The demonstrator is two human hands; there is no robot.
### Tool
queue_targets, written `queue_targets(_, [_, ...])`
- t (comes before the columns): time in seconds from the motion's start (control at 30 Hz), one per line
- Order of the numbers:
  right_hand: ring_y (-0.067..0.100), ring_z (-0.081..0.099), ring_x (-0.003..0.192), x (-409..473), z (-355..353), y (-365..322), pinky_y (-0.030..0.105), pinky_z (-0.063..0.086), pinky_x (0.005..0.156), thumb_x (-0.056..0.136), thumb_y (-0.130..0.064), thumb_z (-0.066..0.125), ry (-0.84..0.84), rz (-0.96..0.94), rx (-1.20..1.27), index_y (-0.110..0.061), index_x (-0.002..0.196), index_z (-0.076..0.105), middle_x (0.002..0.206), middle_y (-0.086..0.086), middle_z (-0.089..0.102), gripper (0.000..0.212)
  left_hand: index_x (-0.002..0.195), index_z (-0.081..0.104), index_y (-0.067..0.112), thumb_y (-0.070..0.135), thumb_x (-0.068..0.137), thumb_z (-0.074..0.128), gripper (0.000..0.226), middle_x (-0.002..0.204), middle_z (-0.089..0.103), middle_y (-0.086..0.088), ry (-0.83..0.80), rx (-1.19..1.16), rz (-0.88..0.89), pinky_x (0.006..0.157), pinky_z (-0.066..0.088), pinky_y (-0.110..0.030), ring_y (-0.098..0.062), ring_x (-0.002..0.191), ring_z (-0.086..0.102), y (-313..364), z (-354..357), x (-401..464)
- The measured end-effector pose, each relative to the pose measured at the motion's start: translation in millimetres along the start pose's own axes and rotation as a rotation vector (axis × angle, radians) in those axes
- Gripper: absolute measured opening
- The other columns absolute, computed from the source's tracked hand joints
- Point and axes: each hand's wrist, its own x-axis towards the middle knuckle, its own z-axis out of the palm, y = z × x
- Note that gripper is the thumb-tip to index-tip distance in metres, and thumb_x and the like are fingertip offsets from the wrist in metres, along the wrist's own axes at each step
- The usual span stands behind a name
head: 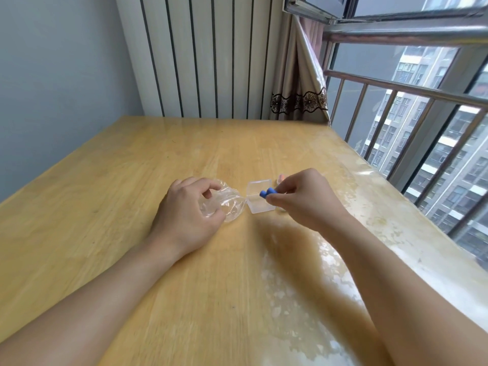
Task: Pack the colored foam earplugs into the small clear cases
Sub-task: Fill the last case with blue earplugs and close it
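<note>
A: Blue foam, two plugs of it: the blue earplugs [266, 193] sit pinched side by side at the fingertips of the right hand [303, 198], rounded ends pointing left, long axes roughly level.

B: And the case?

A: The small clear case [259, 196] lies open on the wooden table [132, 207], lid tipped back on the far side, tray nearer the person. The plugs hang over its right part, just above the tray, so I judge the coming move to be a short drop down and slightly left. The right hand is clearly the nearer one.

B: What is the left hand doing?

A: The left hand [188, 207] rests just left of the case, fingers curled around a crumpled clear plastic bag [229, 204] whose edge reaches the case's left side. Whether bag and case touch, I cannot tell.

B: Anything else from the head camera?

A: A pinkish earplug [280, 177] shows on the table behind the right hand, mostly hidden. Beyond are a striped wall panel [211, 56], a curtain [301, 96] and a window railing [396, 101].
</note>
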Motion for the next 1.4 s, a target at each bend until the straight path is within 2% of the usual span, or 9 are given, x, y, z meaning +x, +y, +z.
queue_targets(0.2, [0.014,0.035,0.057,11,29,11,0.03,0.028,0.056,0.079,-0.026,0.071,0.107,-0.001,-0.072,0.004,0.08,0.073,0.061,0.013,0.057,0.03,0.136,0.057,0.035,0.058,0.077,0.055,0.064,0.145,0.047,0.022,-0.2,0.037,0.301,0.12,0.021,-0.029,-0.002,0.147,0.026,4,-2,0])
queue_targets(0.53, [0.017,0.042,0.054,18,18,13,0.03,0.027,0.062,0.078,-0.02,0.062,0.151,-0.02,-0.098,-0.016,0.047,0.031,0.045,-0.003,0.016,0.044,0.1,0.069,0.033,0.062,0.083,0.054,0.037,0.09,0.062,0.023,-0.178,0.058,0.239,0.097,0.044,-0.032,-0.005,0.101,0.055,-4,6,1])
queue_targets(0.6, [0.004,0.056,0.094,18,18,15,0.03,0.027,0.058,0.078,-0.022,0.064,0.166,-0.026,-0.151,-0.01,0.048,0.04,0.047,0.0,0.023,0.04,0.107,0.068,0.033,0.059,0.082,0.057,0.037,0.094,0.063,0.022,-0.182,0.061,0.221,0.098,0.044,-0.033,-0.004,0.103,0.054,-3,7,0])
queue_targets(0.63, [0.016,0.025,0.069,18,21,15,0.03,0.026,0.055,0.079,-0.025,0.066,0.165,-0.029,-0.187,-0.003,0.052,0.05,0.049,0.002,0.031,0.038,0.111,0.066,0.034,0.058,0.082,0.058,0.039,0.096,0.063,0.021,-0.193,0.053,0.211,0.098,0.044,-0.034,-0.004,0.104,0.053,-3,8,-1])
queue_targets(0.67, [0.022,0.045,0.051,16,25,15,0.03,0.027,0.052,0.08,-0.028,0.069,0.169,-0.037,-0.224,0.003,0.061,0.06,0.052,0.006,0.041,0.038,0.116,0.064,0.035,0.058,0.082,0.059,0.041,0.099,0.062,0.02,-0.207,0.044,0.203,0.098,0.045,-0.033,-0.003,0.105,0.052,-2,8,-1])
queue_targets(0.87, [0.025,0.056,0.051,19,22,12,0.043,0.053,0.055,0.077,-0.03,0.074,0.168,-0.068,-0.196,0.006,0.068,0.068,0.05,0.01,0.049,0.038,0.132,0.054,0.039,0.054,0.086,0.065,0.049,0.109,0.059,0.022,-0.256,0.056,0.188,0.097,0.043,-0.024,-0.001,0.113,0.048,-1,12,-5])
queue_targets(1.0, [0.009,0.055,0.05,19,1,13,0.016,0.039,0.044,0.083,-0.013,0.064,0.213,-0.051,-0.115,-0.008,0.076,0.077,0.058,-0.004,0.062,0.016,0.135,0.049,0.042,0.058,0.086,0.061,0.052,0.114,0.057,0.024,-0.268,0.077,0.166,0.101,0.044,-0.03,0.0,0.117,0.046,1,13,-6])
queue_targets(1.27, [0.001,0.056,0.068,9,13,6,0.016,0.037,0.054,0.08,-0.013,0.069,0.013,-0.12,-0.16,-0.02,0.127,0.065,0.085,-0.006,0.071,0.049,0.15,0.025,0.038,0.064,0.077,0.07,0.09,0.121,0.057,0.023,-0.373,0.043,0.01,0.108,0.041,-0.038,-0.01,0.125,0.047,7,14,8])
queue_targets(1.4, [0.007,0.057,0.075,7,13,6,0.024,0.042,0.064,0.082,-0.015,0.071,-0.039,-0.17,-0.161,-0.025,0.135,0.061,0.088,-0.005,0.072,0.054,0.134,0.051,0.04,0.049,0.083,0.074,0.057,0.107,0.062,0.019,-0.307,0.031,0.03,0.102,0.044,-0.04,-0.013,0.113,0.053,16,23,15])
